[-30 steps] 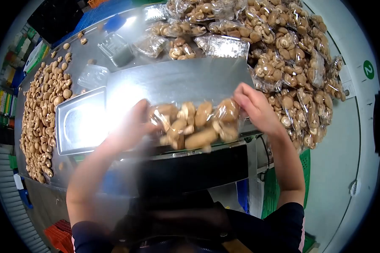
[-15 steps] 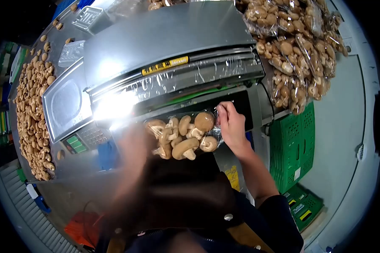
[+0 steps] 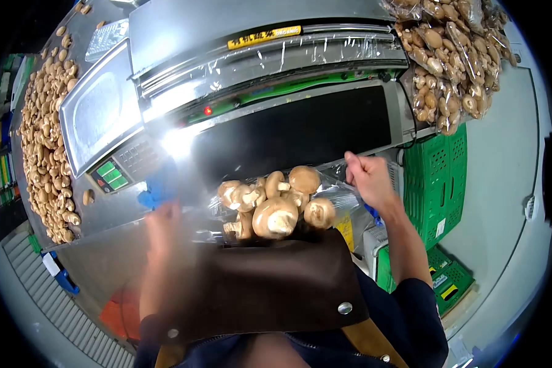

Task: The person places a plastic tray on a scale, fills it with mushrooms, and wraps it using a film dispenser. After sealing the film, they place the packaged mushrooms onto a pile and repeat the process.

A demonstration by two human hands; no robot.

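In front of my apron, a pack of brown mushrooms point(image 3: 276, 211) is covered with clear plastic film point(image 3: 337, 191). My right hand point(image 3: 373, 178) is closed and pinches the film drawn out from the pack's right end. To the left of the mushrooms is my left hand point(image 3: 164, 224), smeared by motion, so its fingers cannot be made out. Some film spreads from the pack toward that hand. Just beyond the pack lies the black plate point(image 3: 300, 132) of the wrapping machine point(image 3: 276, 61). A blue object point(image 3: 154, 193), also blurred, is close above my left hand.
A scale with a metal pan point(image 3: 101, 116) and green display point(image 3: 110, 175) stands left, beside a heap of loose mushrooms point(image 3: 46, 147). Bagged mushrooms point(image 3: 454, 55) are piled at the upper right. Green crates point(image 3: 435, 178) stand below them. A clear tray point(image 3: 107, 40) lies behind the scale.
The pack has come off the black plate toward my body. My hands have moved farther apart, with film spread out at the pack's ends.
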